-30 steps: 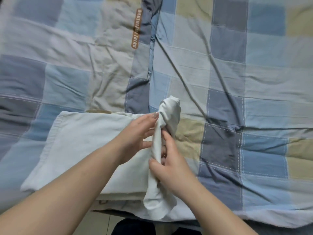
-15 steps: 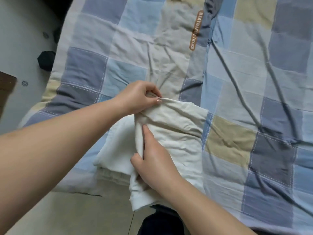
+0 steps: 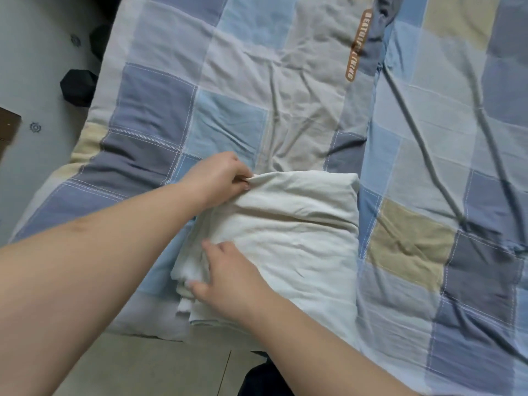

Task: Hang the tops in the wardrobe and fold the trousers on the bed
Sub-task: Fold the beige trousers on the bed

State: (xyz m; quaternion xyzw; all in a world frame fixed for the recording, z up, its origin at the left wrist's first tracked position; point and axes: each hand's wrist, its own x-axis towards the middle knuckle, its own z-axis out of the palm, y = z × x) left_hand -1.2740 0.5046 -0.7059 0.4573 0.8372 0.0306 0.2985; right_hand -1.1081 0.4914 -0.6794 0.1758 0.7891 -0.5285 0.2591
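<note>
One text can be read. It stands on a narrow brown label [image 3: 357, 45] sewn on the checked quilt [image 3: 428, 124], near the top of the picture, beside a grey fold. The pale capital letters run along the label, which lies slanted. The first word reads "BEAUTIFUL". The second word is creased and looks like "LIVING", but its first letters are not sure. No other text, number or brand is readable.

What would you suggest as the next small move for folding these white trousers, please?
Probably let go with the left hand and smooth the top layer flat: the trousers already lie folded on the quilt, the right hand holding the loose stacked edges.
</note>
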